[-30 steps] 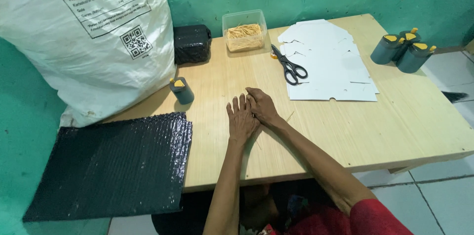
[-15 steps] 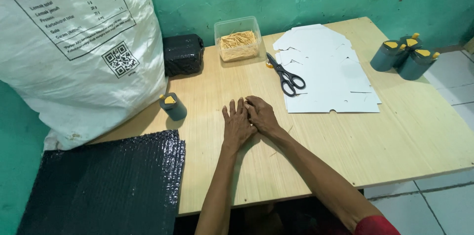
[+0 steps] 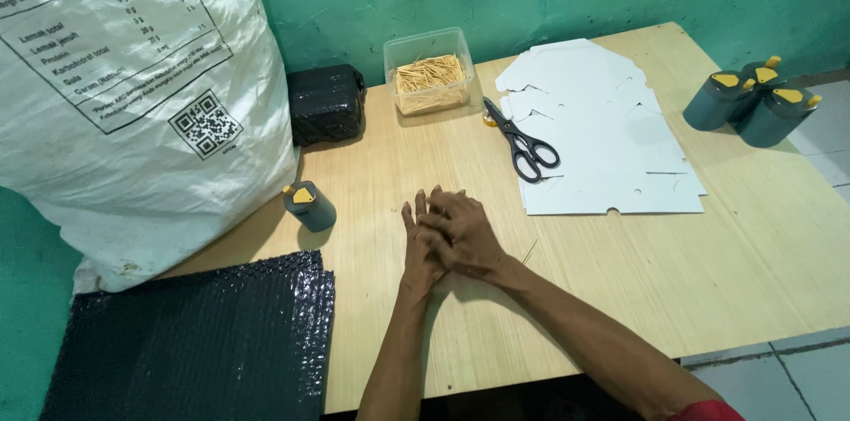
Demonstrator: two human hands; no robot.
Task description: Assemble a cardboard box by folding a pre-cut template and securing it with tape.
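Against a green wall, the wooden table (image 3: 620,297) is bearing both hands, the right hand (image 3: 467,235) lying flat and empty over the left hand (image 3: 419,248), a thin stick (image 3: 529,252) lying just beside them, scissors (image 3: 522,139) resting on white card (image 3: 602,133) beyond.

The right hand (image 3: 467,235) lies over the left hand (image 3: 422,248), hiding most of its back and fingers, so whether anything sits between them cannot be told. The white sack (image 3: 124,93) is cut off by the top and left edges, and the black bubble sheets (image 3: 199,341) run off the bottom. The scissors (image 3: 522,142) cover part of the white card stack (image 3: 602,129). A thin sliver (image 3: 529,251) beside the right wrist is too small to identify
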